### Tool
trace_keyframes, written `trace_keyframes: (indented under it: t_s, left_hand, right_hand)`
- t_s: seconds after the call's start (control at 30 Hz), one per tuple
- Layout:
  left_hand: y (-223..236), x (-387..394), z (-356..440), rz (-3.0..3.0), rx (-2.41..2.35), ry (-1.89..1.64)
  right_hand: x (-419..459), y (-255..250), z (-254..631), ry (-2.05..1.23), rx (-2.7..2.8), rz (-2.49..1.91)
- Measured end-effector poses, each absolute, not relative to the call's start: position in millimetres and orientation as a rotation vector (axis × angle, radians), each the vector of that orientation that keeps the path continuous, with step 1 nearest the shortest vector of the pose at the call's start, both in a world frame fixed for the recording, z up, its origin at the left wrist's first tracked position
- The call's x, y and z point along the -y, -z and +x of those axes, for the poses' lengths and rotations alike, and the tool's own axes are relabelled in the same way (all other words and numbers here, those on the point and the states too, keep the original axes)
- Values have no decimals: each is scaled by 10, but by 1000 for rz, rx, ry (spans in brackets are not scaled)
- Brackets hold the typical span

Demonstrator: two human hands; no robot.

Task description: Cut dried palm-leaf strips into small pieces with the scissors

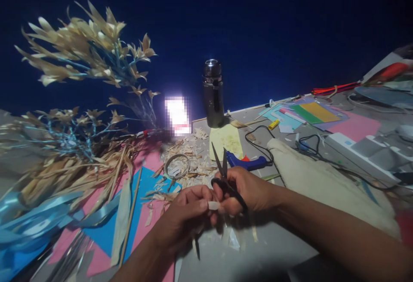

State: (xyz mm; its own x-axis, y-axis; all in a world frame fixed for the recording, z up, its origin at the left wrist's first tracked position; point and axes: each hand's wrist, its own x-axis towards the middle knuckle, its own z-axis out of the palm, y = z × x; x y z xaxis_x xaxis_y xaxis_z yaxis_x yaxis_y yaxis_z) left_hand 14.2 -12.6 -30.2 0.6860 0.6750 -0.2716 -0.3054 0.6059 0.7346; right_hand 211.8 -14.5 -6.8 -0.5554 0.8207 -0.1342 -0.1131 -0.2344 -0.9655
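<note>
My right hand [250, 189] is closed around the black handles of a pair of scissors [222, 168], whose blades point up and stand slightly apart. My left hand [185, 217] is pinched on a small pale strip of dried leaf [213, 205], held right beside the scissor handles. Both hands hover over the grey table [274, 243] near its front. Cut dried-leaf scraps [190, 161] lie just beyond my hands.
A blue glue gun [247, 161] and yellow paper [226, 140] lie behind the scissors. A dark bottle [213, 95] stands further back. Dried-leaf branches [87, 50], blue ribbon [32, 222], pink and blue paper [142, 187] fill the left. A wire coil [177, 166], cloth [319, 179], power strip [361, 153] and coloured sheets [312, 112] are also there.
</note>
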Motion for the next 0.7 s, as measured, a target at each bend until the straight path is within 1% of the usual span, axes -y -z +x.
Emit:
trace_keyframes:
  t_s: [0.17, 0.3, 0.37, 0.47, 0.6, 0.7]
  left_hand:
    - [295, 97, 159, 811, -722, -651]
    - [53, -109, 134, 910, -843, -632]
    - [-82, -389, 131, 1112, -982, -611]
    - [-128, -986, 198, 1530, -1229, -732]
    - [98, -1739, 367, 1661, -1394, -837]
    - [216, -2041, 419, 1771, -1456, -853]
  right_hand:
    - [116, 63, 2123, -1811, 1329, -870]
    - [100, 56, 2126, -1808, 1186, -921]
    - [80, 47, 2134, -1748, 1097, -979]
    - [25, 41, 2162, -1634, 1019, -1026]
    - [-61, 58, 2208, -1567, 981, -1082]
    - [-100, 76, 2239, -1555, 979, -1113]
